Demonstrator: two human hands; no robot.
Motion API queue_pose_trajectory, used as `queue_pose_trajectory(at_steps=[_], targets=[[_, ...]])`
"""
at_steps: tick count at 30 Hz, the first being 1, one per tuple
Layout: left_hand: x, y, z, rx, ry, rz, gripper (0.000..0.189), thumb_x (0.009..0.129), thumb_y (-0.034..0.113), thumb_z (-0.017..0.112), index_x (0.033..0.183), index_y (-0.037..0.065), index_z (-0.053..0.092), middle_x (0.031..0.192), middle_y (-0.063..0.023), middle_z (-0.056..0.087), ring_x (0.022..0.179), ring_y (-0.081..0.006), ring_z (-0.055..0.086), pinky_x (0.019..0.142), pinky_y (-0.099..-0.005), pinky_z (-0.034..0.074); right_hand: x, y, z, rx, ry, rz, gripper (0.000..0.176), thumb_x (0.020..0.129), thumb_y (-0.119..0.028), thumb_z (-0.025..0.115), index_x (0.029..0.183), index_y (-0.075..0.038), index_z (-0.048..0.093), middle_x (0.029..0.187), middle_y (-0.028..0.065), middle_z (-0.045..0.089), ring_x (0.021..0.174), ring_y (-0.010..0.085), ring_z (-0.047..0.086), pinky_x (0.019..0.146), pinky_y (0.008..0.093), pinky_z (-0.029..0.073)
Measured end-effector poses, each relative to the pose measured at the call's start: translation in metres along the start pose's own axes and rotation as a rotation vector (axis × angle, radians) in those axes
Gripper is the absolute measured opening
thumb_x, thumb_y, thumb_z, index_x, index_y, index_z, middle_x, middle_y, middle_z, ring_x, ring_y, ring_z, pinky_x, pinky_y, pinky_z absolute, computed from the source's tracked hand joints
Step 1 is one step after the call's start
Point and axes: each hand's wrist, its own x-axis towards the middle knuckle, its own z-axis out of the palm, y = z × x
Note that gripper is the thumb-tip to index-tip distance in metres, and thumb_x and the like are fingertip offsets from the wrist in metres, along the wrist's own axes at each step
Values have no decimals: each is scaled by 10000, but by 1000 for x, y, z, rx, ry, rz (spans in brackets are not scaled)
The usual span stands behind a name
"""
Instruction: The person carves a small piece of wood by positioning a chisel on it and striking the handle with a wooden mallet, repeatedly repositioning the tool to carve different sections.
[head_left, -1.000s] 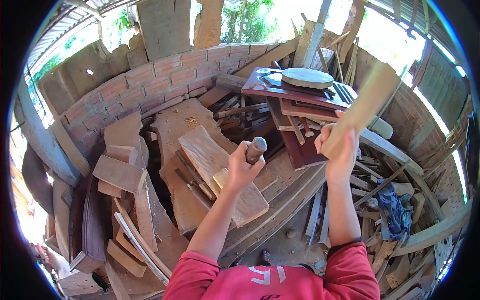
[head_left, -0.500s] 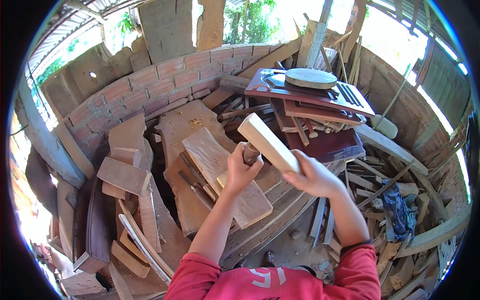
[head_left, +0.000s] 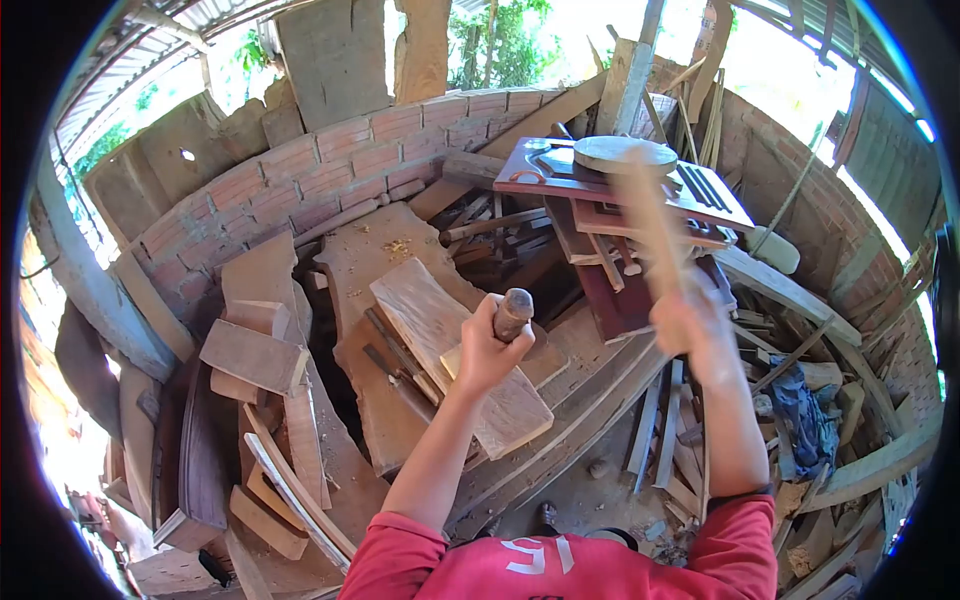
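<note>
My left hand (head_left: pixel 488 350) is closed around the round wooden handle of a chisel (head_left: pixel 515 308), whose butt end points up toward me; its blade is hidden below the hand. Beneath that hand lies a thick pale plank (head_left: pixel 425 312), with a small light wood piece (head_left: pixel 452 360) partly visible beside my wrist. Raised to the right, my right hand (head_left: pixel 692 328) grips one end of a long wooden block (head_left: pixel 652 235), blurred by motion. Several slim tools (head_left: pixel 400 372) with wooden handles rest left of the plank.
A broad rough slab (head_left: pixel 350 265) carries the plank and some shavings. Dark red panels (head_left: pixel 530 185) with a round wooden disc (head_left: pixel 625 154) are stacked at the back right. Wood blocks (head_left: pixel 255 352) pile up at left, scrap wood at right. A brick wall (head_left: pixel 300 165) curves behind.
My right hand has swung the wooden block up and to the right, away from the chisel handle. My left hand keeps its hold in nearly the same place.
</note>
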Motion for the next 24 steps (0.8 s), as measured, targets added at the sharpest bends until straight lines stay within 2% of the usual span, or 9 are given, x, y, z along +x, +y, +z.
queue_pose_trajectory(at_steps=[5, 6, 8, 11, 15, 18, 19, 20, 24], targets=[[-1, 6, 4, 24, -23, 2, 239, 647, 98, 647, 835, 23, 521, 662, -77, 552, 595, -123, 514, 560, -276, 434, -1, 4, 27, 542, 193, -534, 479, 804, -435, 535, 1096, -63, 455, 711, 52, 513, 564, 119, 487, 475, 247, 388], [-2, 7, 5, 43, -44, -3, 239, 644, 95, 649, 835, 26, 522, 658, -75, 551, 590, -124, 513, 556, -273, 432, -12, 16, 40, 327, 198, -404, 502, 800, -424, 546, 1121, -50, 449, 738, 80, 550, 603, 166, 536, 521, 289, 433], [-2, -8, 9, 67, -88, 30, 240, 641, 93, 650, 834, 29, 523, 651, -73, 546, 584, -123, 510, 553, -272, 430, -21, 3, 43, -935, -319, -303, 532, 790, -407, 568, 1129, -20, 434, 831, 114, 584, 688, 214, 575, 596, 329, 463], [-4, -1, 10, 51, -104, 44, 212, 643, 74, 644, 805, 33, 514, 650, -50, 534, 592, -102, 484, 558, -261, 419, -25, -20, 29, -733, -256, -153, 525, 794, -366, 571, 1128, 9, 422, 893, 138, 589, 755, 242, 586, 666, 346, 468], [-1, 5, 7, -53, -42, 4, 172, 657, 49, 631, 767, 36, 499, 647, -20, 514, 595, -76, 452, 554, -242, 403, -19, -14, 27, 306, 229, -441, 406, 838, -307, 513, 1137, -58, 397, 769, 29, 483, 612, 84, 471, 502, 220, 393], [1, 5, 6, -28, -16, 18, 166, 661, 42, 629, 765, 35, 500, 651, -20, 521, 596, -72, 454, 552, -233, 399, -23, 16, 37, 101, 9, -277, 432, 828, -317, 528, 1130, -42, 388, 798, 101, 533, 621, 167, 541, 531, 279, 429], [-1, 4, 6, -36, -25, 15, 167, 660, 42, 630, 766, 32, 501, 655, -23, 529, 599, -73, 460, 556, -234, 403, -22, 9, 38, -754, -123, -465, 474, 805, -341, 558, 1117, -21, 400, 794, 186, 561, 671, 272, 586, 585, 341, 447], [-2, 3, 6, -41, -37, 10, 168, 660, 43, 631, 767, 30, 503, 658, -27, 536, 602, -75, 465, 560, -236, 406, -26, -1, 41, -874, -346, -125, 508, 772, -351, 602, 1097, -3, 423, 770, 238, 558, 747, 342, 589, 641, 377, 444], [-3, 6, 4, -47, -72, -13, 167, 660, 46, 635, 772, 25, 512, 669, -34, 554, 614, -81, 484, 573, -242, 417, -22, -2, 28, -30, 41, -261, 493, 783, -382, 540, 1107, -21, 451, 712, 33, 486, 542, 105, 436, 467, 219, 339]])
